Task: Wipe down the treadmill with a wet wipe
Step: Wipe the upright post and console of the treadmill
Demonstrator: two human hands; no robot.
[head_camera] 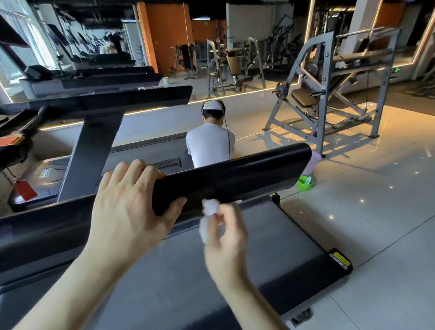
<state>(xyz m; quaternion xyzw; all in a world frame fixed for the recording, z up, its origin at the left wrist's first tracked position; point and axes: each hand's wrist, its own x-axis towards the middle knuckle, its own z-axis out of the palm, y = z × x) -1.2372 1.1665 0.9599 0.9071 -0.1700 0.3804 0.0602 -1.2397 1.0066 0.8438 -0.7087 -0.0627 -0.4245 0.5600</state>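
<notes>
We have one treadmill (278, 240) before us, its black handrail (237, 174) running long from lower left up to the right, the belt stretching away to the right. Our left hand (128, 207) wraps its grip around the handrail. Our right hand (225, 240), blurred, pinches one white wipe (210, 208) just under the rail. One person (210, 142) crouches beyond.

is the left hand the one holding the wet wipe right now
No, the left hand grips the black handrail, while the right hand pinches the white wet wipe just below the rail.
</notes>
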